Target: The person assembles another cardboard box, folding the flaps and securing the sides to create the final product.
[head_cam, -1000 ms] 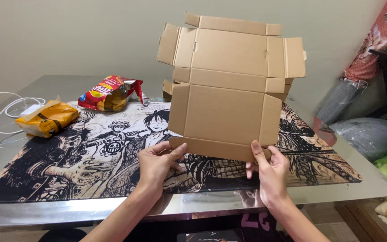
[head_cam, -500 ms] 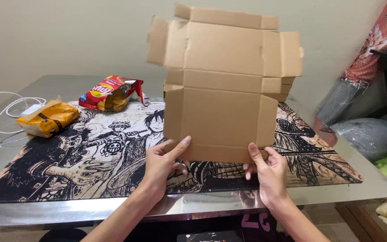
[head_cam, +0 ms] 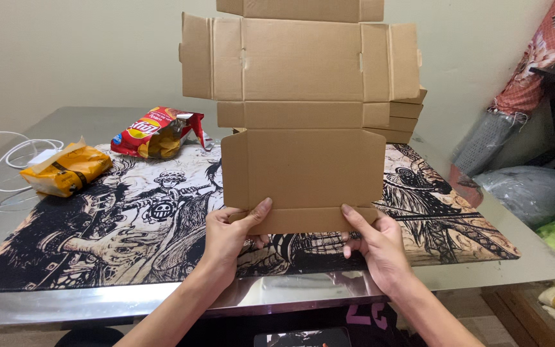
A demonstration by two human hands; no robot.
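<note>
Left hand point(head_cam: 229, 234) and right hand point(head_cam: 377, 244) grip the bottom flap of a flat cardboard box point(head_cam: 303, 122), held upright above the table point(head_cam: 65, 122).

Thumbs press the front; a printed mat point(head_cam: 97, 225), chip bag point(head_cam: 158, 132), yellow packet point(head_cam: 65, 170) and stacked cardboard point(head_cam: 406, 115) lie behind.
</note>
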